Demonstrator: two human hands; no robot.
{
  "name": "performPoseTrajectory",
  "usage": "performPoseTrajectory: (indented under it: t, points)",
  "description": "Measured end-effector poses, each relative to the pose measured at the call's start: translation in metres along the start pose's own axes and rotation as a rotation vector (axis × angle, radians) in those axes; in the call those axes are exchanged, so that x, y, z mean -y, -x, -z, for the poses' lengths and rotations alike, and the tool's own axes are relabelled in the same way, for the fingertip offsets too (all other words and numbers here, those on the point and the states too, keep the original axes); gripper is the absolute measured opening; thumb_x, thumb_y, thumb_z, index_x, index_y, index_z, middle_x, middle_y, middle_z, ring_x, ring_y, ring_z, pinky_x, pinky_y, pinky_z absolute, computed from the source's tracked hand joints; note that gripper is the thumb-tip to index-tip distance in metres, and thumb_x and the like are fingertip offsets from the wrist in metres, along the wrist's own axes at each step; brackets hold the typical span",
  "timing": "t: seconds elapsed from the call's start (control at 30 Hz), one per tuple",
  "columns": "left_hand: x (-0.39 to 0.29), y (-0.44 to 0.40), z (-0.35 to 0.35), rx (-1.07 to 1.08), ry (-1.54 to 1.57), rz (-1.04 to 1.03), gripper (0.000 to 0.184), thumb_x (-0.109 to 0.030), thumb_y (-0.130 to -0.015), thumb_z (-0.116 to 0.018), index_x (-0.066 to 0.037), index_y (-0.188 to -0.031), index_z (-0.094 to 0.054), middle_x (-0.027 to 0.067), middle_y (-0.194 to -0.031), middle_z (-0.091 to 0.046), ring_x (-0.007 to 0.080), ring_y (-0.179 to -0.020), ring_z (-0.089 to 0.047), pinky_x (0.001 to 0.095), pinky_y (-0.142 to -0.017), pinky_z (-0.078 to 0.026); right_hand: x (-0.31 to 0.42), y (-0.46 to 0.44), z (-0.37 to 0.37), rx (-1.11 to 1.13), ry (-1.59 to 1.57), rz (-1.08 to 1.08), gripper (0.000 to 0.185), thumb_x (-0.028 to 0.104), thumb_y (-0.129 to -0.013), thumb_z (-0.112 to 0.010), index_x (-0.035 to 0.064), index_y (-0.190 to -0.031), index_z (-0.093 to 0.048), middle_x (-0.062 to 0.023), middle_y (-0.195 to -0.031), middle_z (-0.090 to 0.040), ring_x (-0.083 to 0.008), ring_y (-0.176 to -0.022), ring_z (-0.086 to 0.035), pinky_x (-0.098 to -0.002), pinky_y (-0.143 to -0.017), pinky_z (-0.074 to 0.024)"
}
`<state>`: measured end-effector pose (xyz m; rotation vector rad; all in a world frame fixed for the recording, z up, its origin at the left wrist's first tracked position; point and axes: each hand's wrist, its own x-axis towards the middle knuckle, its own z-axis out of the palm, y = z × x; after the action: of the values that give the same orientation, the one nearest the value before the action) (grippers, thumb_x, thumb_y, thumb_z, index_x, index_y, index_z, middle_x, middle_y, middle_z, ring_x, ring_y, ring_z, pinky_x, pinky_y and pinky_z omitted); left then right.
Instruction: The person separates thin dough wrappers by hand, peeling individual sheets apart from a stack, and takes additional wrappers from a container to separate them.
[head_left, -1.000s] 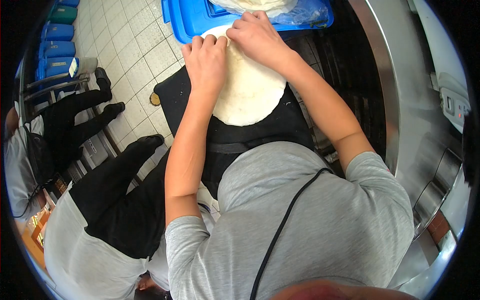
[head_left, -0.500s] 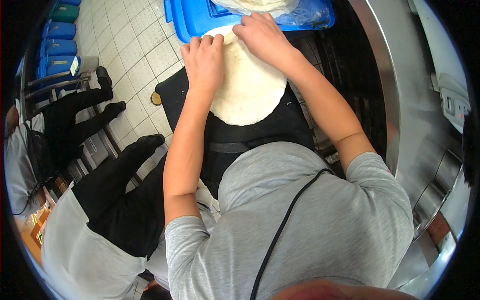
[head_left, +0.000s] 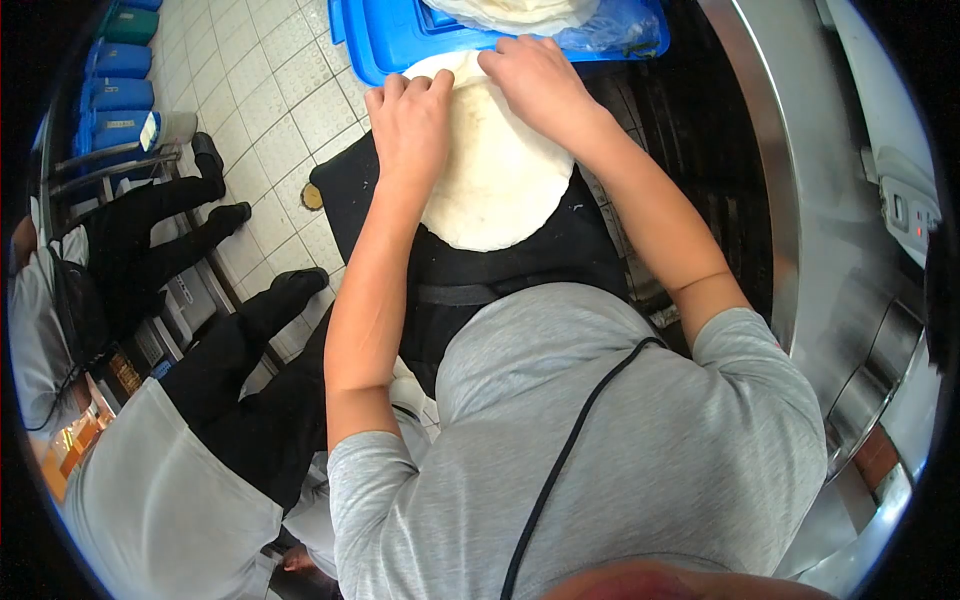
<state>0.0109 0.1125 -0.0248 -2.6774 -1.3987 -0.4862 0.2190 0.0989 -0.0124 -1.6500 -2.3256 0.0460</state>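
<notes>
A large, pale, round flatbread (head_left: 495, 185) hangs over my black-clad lap, its near edge lying on the dark cloth. At its far left edge, my left hand (head_left: 412, 125) is closed with curled fingertips on the bread. My right hand (head_left: 540, 88) pinches the far right edge, knuckles turned up. Both thumbs are hidden from view. Just beyond the hands, a blue plastic tray or lid (head_left: 385, 50) carries a stack of similar flatbreads (head_left: 520, 12) in clear plastic.
To my right runs a curved steel counter edge (head_left: 765, 130), with a dark recess beside it. Two people in black trousers stand at the left, the nearer one's pale apron (head_left: 170, 480) close to my left arm. Blue bins (head_left: 118, 95) line the tiled floor (head_left: 290, 90).
My right hand has come slightly back toward me along with the flatbread's far edge. My left hand has barely shifted. The nearer person on the left has moved a little farther left.
</notes>
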Motion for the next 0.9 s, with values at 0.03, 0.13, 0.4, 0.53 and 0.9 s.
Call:
performPoseTrajectory:
  t: [0.03, 0.13, 0.4, 0.53, 0.9]
  points:
    - [-0.001, -0.001, 0.0, 0.024, 0.001, 0.012, 0.01, -0.014, -0.096, -0.069, -0.013, -0.106, -0.069, 0.0078, -0.095, -0.077, 0.0309, -0.098, -0.067, 0.0482, -0.087, -0.045, -0.001, 0.0, 0.001, 0.026, 0.028, -0.001, 0.02, 0.011, -0.097, -0.061, 0.0093, -0.108, -0.077, -0.0136, -0.101, -0.074, -0.0328, -0.106, -0.07, -0.0464, -0.095, -0.0486]
    - [-0.002, -0.001, 0.001, 0.047, 0.004, 0.023, 0.01, -0.015, -0.097, -0.069, -0.013, -0.106, -0.069, 0.0077, -0.096, -0.077, 0.031, -0.098, -0.068, 0.0485, -0.088, -0.045, 0.002, 0.001, 0.004, -0.025, 0.041, 0.026, 0.018, 0.012, -0.097, -0.061, 0.0089, -0.106, -0.077, -0.013, -0.1, -0.074, -0.0329, -0.105, -0.07, -0.0463, -0.094, -0.0483]
    - [0.005, 0.008, 0.005, 0.053, -0.027, 0.05, 0.01, -0.019, -0.097, -0.07, -0.016, -0.107, -0.072, 0.0056, -0.1, -0.076, 0.0302, -0.098, -0.067, 0.0481, -0.087, -0.045, 0.017, 0.007, 0.008, -0.003, 0.123, -0.026, 0.019, 0.013, -0.098, -0.061, 0.01, -0.107, -0.077, -0.0121, -0.098, -0.075, -0.0319, -0.103, -0.07, -0.0478, -0.093, -0.0477]
    - [0.003, 0.008, 0.004, 0.048, -0.035, 0.024, 0.012, -0.015, -0.094, -0.068, -0.015, -0.105, -0.073, 0.0051, -0.101, -0.075, 0.0295, -0.099, -0.066, 0.0467, -0.086, -0.046, 0.014, 0.003, 0.011, 0.045, 0.145, -0.049, 0.02, 0.014, -0.098, -0.061, 0.0109, -0.109, -0.077, -0.0119, -0.099, -0.077, -0.0316, -0.106, -0.07, -0.0484, -0.094, -0.0471]
    - [-0.003, 0.015, 0.002, 0.11, -0.053, 0.066, 0.013, -0.016, -0.099, -0.063, -0.012, -0.11, -0.069, 0.0088, -0.099, -0.078, 0.0315, -0.101, -0.067, 0.0487, -0.087, -0.045, -0.004, 0.009, 0.008, 0.159, 0.125, -0.053, 0.014, 0.013, -0.097, -0.069, 0.0106, -0.108, -0.077, -0.0095, -0.106, -0.075, -0.0323, -0.11, -0.067, -0.0493, -0.097, -0.0449]
